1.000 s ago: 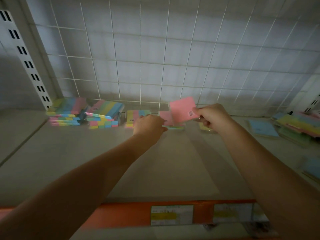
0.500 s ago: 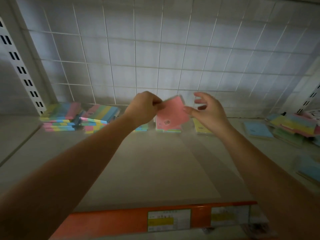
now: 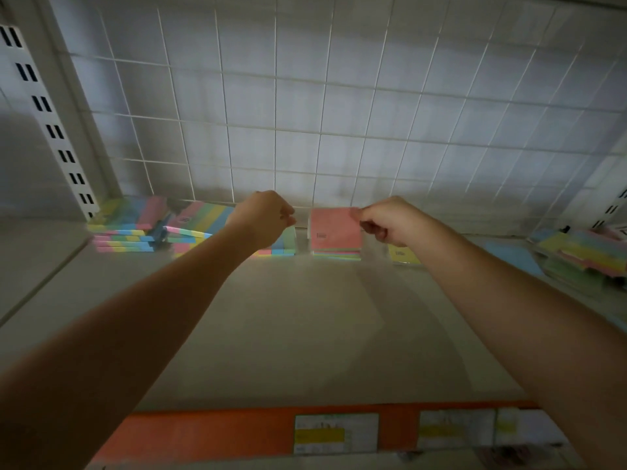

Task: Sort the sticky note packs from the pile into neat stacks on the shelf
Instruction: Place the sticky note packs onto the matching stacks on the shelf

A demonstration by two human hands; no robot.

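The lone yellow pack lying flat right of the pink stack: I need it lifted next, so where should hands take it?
Take the yellow pack by its front edge, coming from the open shelf in front. It lies flat with that edge clear; the right hand hides its back part.

Behind everything I've got a white wire-grid back panel (image 3: 305,130); off to the left there's a white slotted metal upright (image 3: 51,130); down front I see an orange shelf-edge strip (image 3: 210,432) carrying white-and-yellow paper price labels (image 3: 336,434), print too blurry to read.
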